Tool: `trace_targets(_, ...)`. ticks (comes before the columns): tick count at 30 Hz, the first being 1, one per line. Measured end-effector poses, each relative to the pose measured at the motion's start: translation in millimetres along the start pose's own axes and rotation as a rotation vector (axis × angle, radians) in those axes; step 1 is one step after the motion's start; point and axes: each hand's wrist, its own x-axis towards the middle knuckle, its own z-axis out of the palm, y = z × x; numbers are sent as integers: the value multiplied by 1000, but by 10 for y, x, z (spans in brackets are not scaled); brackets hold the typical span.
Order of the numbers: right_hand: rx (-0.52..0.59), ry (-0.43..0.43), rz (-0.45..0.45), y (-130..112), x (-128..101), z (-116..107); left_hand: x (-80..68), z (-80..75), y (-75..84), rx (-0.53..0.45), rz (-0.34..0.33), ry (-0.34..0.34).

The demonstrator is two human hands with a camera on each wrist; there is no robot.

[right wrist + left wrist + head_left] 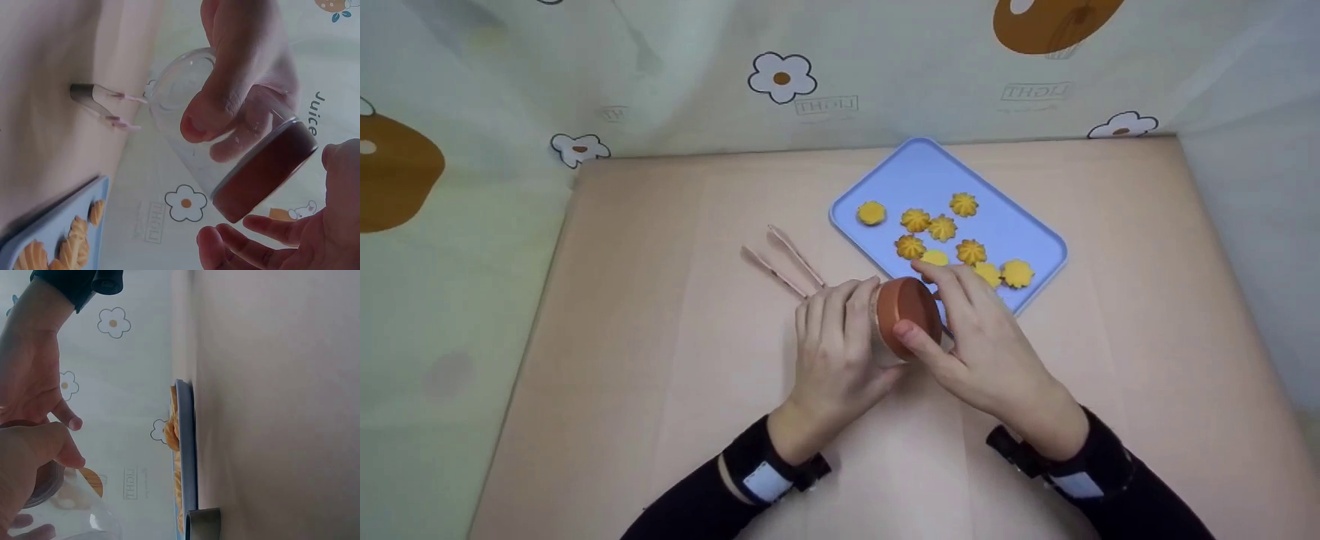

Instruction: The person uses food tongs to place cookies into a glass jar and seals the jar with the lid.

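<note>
My left hand (834,349) grips a clear jar (179,126) tilted on its side above the table. Through its wall I see nothing inside. A reddish-brown lid (915,315) sits on the jar's end, facing my right hand (994,360). The right thumb and fingers spread around the lid; in the right wrist view they stand just off its edge, gripping nothing. Beyond the hands lies a blue tray (907,161) with several yellow flower-shaped cookies (964,204), some partly hidden by the right hand.
A pair of tongs (797,259) lies on the table left of the tray, its near end hidden behind the left hand. A curtain (682,82) with flower prints hangs along the table's back edge (720,155).
</note>
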Motion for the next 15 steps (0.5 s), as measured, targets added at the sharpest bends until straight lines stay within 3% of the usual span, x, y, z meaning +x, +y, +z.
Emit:
trace_targets(7, 13, 2, 91, -74, -38, 122, -41, 36, 11, 64, 76, 40)
trace_targets(15, -10, 23, 46, -42, -47, 241, -57, 119, -20, 87, 95, 74)
